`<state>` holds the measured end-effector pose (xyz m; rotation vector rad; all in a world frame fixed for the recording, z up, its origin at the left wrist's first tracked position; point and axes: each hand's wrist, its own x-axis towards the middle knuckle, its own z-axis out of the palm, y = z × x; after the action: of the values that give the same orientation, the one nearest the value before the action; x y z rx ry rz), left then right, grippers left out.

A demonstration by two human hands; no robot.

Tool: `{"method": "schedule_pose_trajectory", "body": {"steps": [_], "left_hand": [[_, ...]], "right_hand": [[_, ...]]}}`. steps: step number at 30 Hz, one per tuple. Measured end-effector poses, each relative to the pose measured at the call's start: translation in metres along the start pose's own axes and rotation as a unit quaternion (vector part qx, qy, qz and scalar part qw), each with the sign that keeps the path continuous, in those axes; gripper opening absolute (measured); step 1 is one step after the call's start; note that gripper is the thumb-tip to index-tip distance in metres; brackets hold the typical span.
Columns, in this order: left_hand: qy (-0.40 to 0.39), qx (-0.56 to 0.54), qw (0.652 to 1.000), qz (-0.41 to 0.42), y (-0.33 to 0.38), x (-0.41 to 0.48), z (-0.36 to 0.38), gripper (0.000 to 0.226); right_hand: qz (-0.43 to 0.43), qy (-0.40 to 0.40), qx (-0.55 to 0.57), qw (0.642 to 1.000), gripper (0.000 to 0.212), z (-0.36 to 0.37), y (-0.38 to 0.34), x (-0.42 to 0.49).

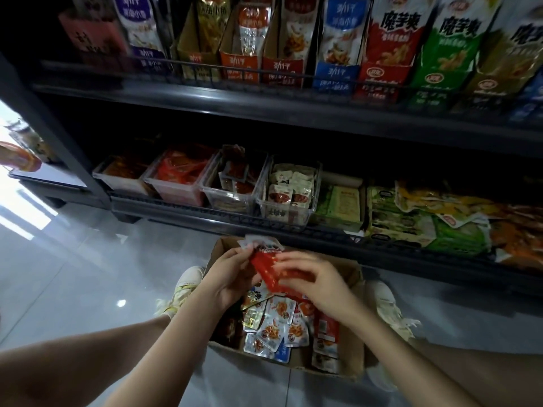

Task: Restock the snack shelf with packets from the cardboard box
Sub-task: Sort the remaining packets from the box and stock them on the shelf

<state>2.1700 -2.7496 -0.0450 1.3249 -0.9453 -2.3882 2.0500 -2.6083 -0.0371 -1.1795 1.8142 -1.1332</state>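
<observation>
Step in hand, as judged, is gathering stock: the left hand and right hand hold a bundle of small red foil snack packets just above the open brown cardboard box. The left fingers are curled round its left edge and the right fingers are clamped over its right end. The next move likely calls for carrying the bundle up and ahead of the fingers to a clear plastic bin on the dark metal lower shelf.
</observation>
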Motion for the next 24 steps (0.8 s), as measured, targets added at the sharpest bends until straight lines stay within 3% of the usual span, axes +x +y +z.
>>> {"method": "schedule_pose_trajectory", "body": {"steps": [4, 6, 9, 12, 17, 20, 24], "left_hand": [[0.000, 0.047, 0.998, 0.030, -0.003, 0.002, 0.002, 0.007], [0.009, 0.087, 0.995, 0.054, -0.003, 0.003, 0.002, 0.012], [-0.006, 0.126, 0.989, 0.080, 0.002, 0.000, 0.007, 0.014], [-0.051, 0.136, 0.985, 0.092, 0.008, -0.008, 0.017, 0.016], [-0.046, 0.211, 0.966, 0.145, 0.019, -0.021, 0.033, 0.027], [-0.018, 0.277, 0.933, 0.230, 0.030, -0.031, 0.049, 0.039], [-0.058, 0.382, 0.858, 0.337, 0.052, -0.050, 0.082, 0.044]], "right_hand": [[0.024, -0.057, 0.028, 0.998, 0.024, -0.001, 0.001, -0.001], [0.063, -0.016, 0.110, 0.992, 0.028, -0.004, 0.000, 0.001], [0.094, 0.097, 0.114, 0.984, 0.028, -0.008, 0.003, 0.009], [0.159, 0.094, 0.181, 0.966, 0.051, -0.009, 0.001, 0.015], [0.150, 0.112, 0.252, 0.949, 0.054, -0.020, -0.019, 0.012], [0.140, 0.128, 0.235, 0.953, 0.056, -0.036, -0.039, 0.009], [0.108, 0.131, 0.220, 0.961, 0.046, -0.072, -0.066, 0.004]]}}
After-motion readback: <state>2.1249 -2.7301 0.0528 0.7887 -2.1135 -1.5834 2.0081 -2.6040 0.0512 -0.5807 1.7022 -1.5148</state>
